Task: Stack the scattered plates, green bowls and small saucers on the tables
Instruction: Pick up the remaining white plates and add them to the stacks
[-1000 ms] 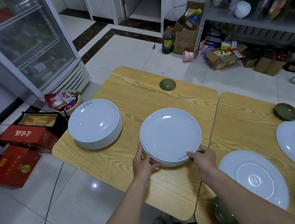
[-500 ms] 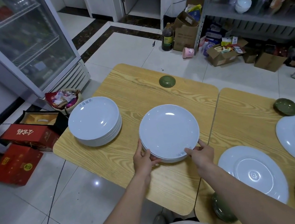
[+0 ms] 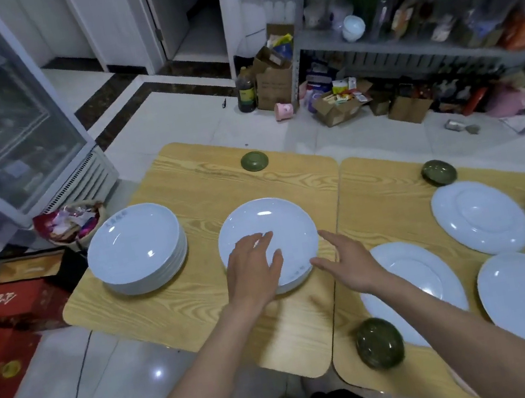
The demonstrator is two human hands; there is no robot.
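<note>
We have released the short plate stack (image 3: pixel 288 224): left hand (image 3: pixel 253 270) spreads flat over it, seemingly settling it; right hand (image 3: pixel 348 263) hovers unclenched at four o'clock.

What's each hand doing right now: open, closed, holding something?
Left hand: open, fingers spread over the middle plate stack, gripping nothing.
Right hand: open, fingers straight, beside that stack's rim, holding nothing.
</note>
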